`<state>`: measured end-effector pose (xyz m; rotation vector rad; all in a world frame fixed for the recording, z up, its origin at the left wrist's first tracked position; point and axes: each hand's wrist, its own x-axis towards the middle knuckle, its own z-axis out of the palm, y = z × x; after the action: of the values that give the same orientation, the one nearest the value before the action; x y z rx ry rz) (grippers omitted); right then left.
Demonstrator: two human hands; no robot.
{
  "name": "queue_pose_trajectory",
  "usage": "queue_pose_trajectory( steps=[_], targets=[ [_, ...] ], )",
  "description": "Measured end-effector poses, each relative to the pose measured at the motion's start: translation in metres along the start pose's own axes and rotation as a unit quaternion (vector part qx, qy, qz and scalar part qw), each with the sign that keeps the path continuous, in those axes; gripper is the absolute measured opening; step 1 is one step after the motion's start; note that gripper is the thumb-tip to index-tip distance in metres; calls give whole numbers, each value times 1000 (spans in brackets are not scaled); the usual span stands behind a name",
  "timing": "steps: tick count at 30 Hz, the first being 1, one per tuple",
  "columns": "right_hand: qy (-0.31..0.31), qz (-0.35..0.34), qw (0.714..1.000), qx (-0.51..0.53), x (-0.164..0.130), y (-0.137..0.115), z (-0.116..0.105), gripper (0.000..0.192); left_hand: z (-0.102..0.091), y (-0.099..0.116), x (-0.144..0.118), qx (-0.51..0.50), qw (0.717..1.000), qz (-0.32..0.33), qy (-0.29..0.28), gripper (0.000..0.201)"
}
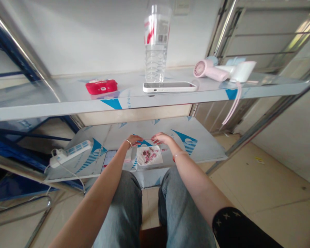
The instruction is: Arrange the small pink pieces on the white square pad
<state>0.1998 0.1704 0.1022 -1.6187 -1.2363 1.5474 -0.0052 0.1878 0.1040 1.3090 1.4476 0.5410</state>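
1. The knees (144, 206) in jeans sat nearest, below both forearms, which reached out over them to the lower shelf (206, 146).
2. The left hand (134, 140) and right hand (161, 138) met just above the far edge of a white sheet (150, 155); each grip looked pinched shut, fingertips close together.
3. A thin thread (147, 139) seemed to run taut between the two grips, though it was too fine to tell for certain.
4. Small pink beads (148, 155) lay scattered on the sheet, directly below and just nearer than the grips.
5. To do this step well, as I judged it, both grips needed to stay low over the sheet so that any dropped bead landed on it, and the thread needed to stay taut with its free end short for easy aiming.
6. Left of the left grip a phone (108, 160) lay flat, and farther left a power strip (71, 151) with its cable.
7. Above and beyond the grips, the upper shelf (67, 103) carried a red case (101, 86), a second phone (169, 86), a clear bottle (156, 41) and, to the right, a pink fan (209, 70).
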Motion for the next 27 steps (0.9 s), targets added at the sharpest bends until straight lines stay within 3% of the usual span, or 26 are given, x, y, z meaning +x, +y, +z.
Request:
queue_pose_trajectory(
  steps=[9,17,27],
  targets=[
    [-21,-17,999,16,-5,-1,-4,7,5,7,1,-39,997,61,4,17],
    [-14,-27,999,-37,-6,-5,2,7,6,6,-1,3,998,43,-46,27],
    [2,-34,998,-55,7,3,6,21,6,7,2,35,997,75,1,15]
  ],
)
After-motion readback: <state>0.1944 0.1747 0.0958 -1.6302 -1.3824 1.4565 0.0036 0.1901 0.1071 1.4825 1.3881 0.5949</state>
